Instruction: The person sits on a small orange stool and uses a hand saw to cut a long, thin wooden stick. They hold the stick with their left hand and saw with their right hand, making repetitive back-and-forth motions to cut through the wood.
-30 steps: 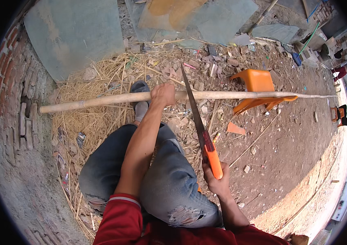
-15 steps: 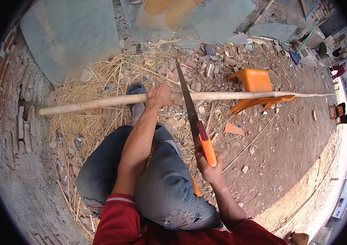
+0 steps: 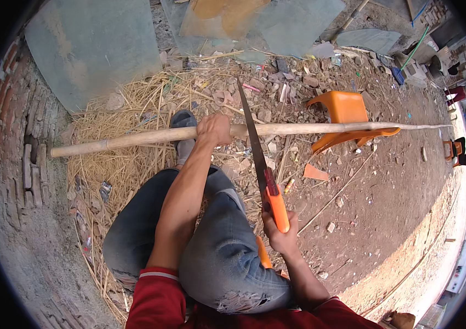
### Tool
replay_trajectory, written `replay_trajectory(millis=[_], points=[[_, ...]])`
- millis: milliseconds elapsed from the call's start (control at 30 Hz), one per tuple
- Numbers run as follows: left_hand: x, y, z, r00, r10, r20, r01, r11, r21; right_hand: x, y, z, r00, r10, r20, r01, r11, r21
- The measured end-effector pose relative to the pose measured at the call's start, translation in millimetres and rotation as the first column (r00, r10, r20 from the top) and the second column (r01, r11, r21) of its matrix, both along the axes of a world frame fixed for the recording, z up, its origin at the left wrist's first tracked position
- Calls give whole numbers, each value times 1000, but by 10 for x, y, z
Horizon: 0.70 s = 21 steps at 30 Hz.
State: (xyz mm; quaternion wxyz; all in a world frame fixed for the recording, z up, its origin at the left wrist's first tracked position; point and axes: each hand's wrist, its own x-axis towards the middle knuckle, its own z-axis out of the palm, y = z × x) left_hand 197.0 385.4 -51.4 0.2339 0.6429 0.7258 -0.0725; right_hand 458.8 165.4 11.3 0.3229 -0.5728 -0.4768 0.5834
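A long pale bamboo pole lies across in front of me from left to right. My left hand is wrapped round it near my foot. In my right hand is a handsaw with an orange handle and a dark tapering blade. That blade crosses the pole just right of my left hand, its tip pointing away from me. The pole's right part rests over an orange plastic chair that lies tipped on the ground.
A worn brick wall rises on my left. Grey sheets lean at the back. Dry straw and rubble cover the ground near my feet. An orange shard lies right of the saw. More orange seating stands far right.
My right hand has drawn the saw slightly back toward me. My left hand keeps its hold on the pole.
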Motion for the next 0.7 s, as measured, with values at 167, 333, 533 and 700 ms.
replay_trajectory(millis=[167,333,533,700], points=[[53,16,69,1000,3,11,-3,999,-34,-7,-289,62,994,68,80,-79,987,138],[230,-2,66,1000,8,-7,-8,1000,-6,-515,1007,-42,985,-28,169,6,991,130],[30,71,14,1000,29,-10,-29,1000,3,60,-379,281,990,-126,-69,129,991,40],[298,-81,-109,999,-37,38,36,999,28,-247,696,-147,995,-66,78,59,995,79]])
